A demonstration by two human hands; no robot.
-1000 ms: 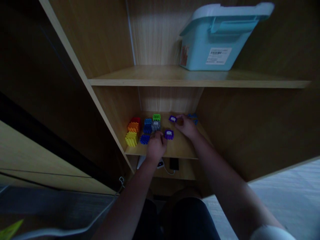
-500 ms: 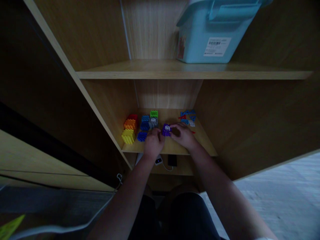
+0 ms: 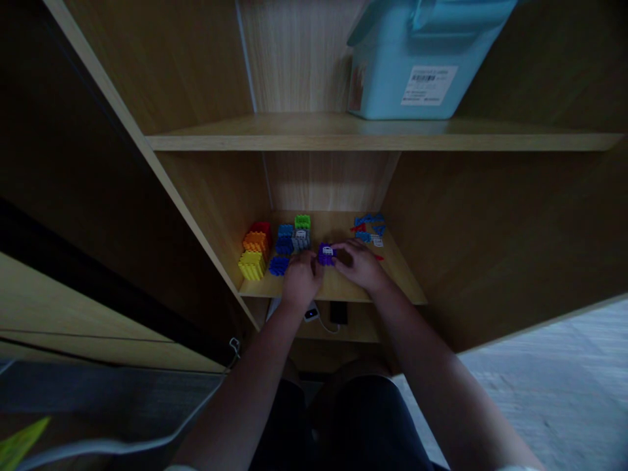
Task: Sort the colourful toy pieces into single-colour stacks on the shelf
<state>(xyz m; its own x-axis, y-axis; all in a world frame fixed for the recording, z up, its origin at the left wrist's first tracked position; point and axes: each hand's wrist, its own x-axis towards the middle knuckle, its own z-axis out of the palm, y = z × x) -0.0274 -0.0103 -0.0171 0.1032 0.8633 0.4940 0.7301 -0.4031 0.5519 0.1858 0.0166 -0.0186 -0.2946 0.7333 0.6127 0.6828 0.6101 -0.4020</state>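
A small purple plastic block stack (image 3: 324, 258) with a white piece on top sits between my hands over the middle shelf. My right hand (image 3: 360, 263) pinches its right side between thumb and fingers. My left hand (image 3: 303, 278) is closed at its left side, fingertips against or very near it; its palm side is hidden. Left of my left hand are dark blue blocks (image 3: 279, 265), a grey block (image 3: 301, 240) and a green block (image 3: 303, 222). Farther left stand yellow (image 3: 252, 265), orange (image 3: 256, 243) and red (image 3: 261, 229) stacks of ridged pieces.
Loose blue pieces (image 3: 378, 229), red and white ones lie at the shelf's right. Overhead, a light-blue bin (image 3: 387, 95) rests on the upper shelf (image 3: 294, 142). A black device (image 3: 338, 313) and a cable are on the lower shelf. Cabinet walls enclose both sides.
Both hands keep their places around the purple stack, with hardly any finger movement visible. The camera view has shifted slightly.
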